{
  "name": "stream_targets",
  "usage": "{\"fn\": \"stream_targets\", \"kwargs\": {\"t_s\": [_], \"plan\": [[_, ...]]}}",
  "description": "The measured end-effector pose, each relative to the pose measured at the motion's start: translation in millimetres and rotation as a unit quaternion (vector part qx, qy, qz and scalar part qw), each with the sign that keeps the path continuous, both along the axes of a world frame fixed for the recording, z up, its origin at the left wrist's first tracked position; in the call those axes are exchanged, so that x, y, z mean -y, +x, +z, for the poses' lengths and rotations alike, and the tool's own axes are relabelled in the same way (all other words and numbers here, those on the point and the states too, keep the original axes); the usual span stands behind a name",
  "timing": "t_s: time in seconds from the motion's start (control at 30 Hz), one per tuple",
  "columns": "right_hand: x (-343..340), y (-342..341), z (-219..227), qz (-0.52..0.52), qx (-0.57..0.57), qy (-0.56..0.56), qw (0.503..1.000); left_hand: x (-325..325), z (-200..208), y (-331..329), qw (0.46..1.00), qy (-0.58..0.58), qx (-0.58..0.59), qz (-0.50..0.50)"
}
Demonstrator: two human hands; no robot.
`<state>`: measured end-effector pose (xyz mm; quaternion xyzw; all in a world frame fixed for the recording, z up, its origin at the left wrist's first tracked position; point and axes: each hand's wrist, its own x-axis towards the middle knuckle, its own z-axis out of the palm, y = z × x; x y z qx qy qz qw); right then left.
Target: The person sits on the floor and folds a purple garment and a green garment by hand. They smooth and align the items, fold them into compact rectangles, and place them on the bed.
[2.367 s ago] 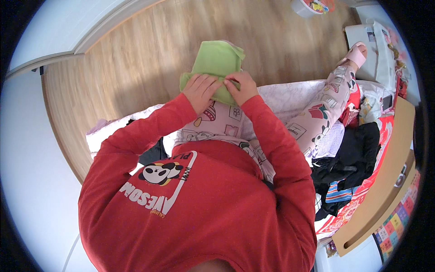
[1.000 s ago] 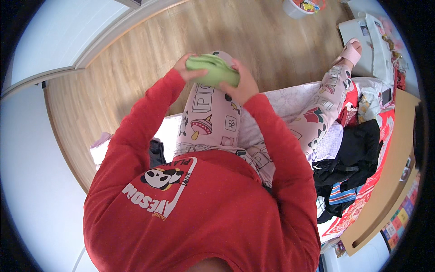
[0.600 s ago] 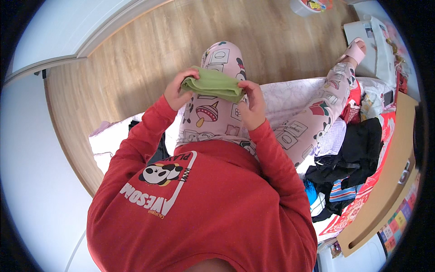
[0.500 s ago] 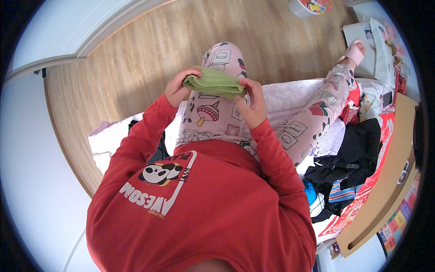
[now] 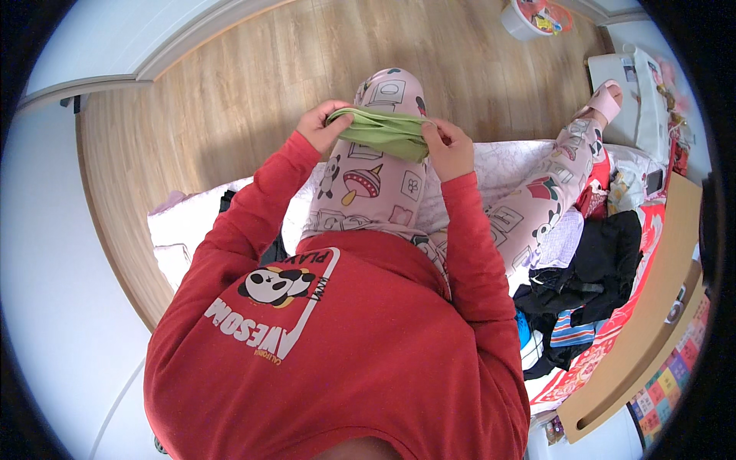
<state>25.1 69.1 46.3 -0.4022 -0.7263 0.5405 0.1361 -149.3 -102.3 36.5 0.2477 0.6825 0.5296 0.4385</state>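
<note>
1. since a second ago the green cloth (image 5: 381, 132) has come down from raised in the air onto the knee (image 5: 383, 153).
2. left hand (image 5: 322, 126) pinches its left end shut, right hand (image 5: 447, 147) grips the right end.
3. best, i'd say: keep the ends level, pull the fold taut, press flat against the patterned trousers.

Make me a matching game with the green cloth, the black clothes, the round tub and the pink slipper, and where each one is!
Things:
1. green cloth
2. black clothes
3. round tub
4. pink slipper

Places:
A. on the wooden floor, at the top
B. on the outstretched foot
C. held by both hands over the raised knee
D. piled on the bed at the person's right

Pairs: 1-C, 2-D, 3-A, 4-B
</note>
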Motion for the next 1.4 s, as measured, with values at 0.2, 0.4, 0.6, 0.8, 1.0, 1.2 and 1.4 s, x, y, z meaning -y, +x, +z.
{"fn": "stream_targets", "kwargs": {"t_s": [0.2, 0.4, 0.6, 0.8, 1.0, 1.2, 1.4], "plan": [[1.5, 0.0, 12.9, -0.001, -0.022, -0.032, 0.999, 3.8, 7.9, 0.5, 0.996, 0.061, 0.001, -0.06], [0.5, -3.6, 12.9, 0.032, -0.024, -0.107, 0.994, 3.0, 7.4, 1.5, 0.988, 0.057, -0.101, -0.099], [3.8, -4.8, 23.5, 0.118, -0.07, 0.035, 0.99, 5.6, 6.2, 1.3, 0.991, 0.056, -0.07, -0.103], [8.1, -4.9, 19.5, 0.023, -0.113, -0.194, 0.974, 7.2, 1.2, -3.5, 0.993, 0.046, -0.047, -0.102], [27.3, 12.5, 26.9, 0.045, -0.038, -0.16, 0.985, 10.3, 2.6, -1.2, 0.991, 0.073, -0.041, -0.105], [33.7, 14.3, 9.4, 0.017, -0.069, -0.088, 0.994, 13.0, -4.5, -13.5, 0.987, 0.1, 0.012, -0.124], [38.4, 18.5, -10.2, -0.033, -0.087, -0.11, 0.99, 9.3, 3.2, 2.7, 0.999, 0.019, 0.035, -0.015]]}}
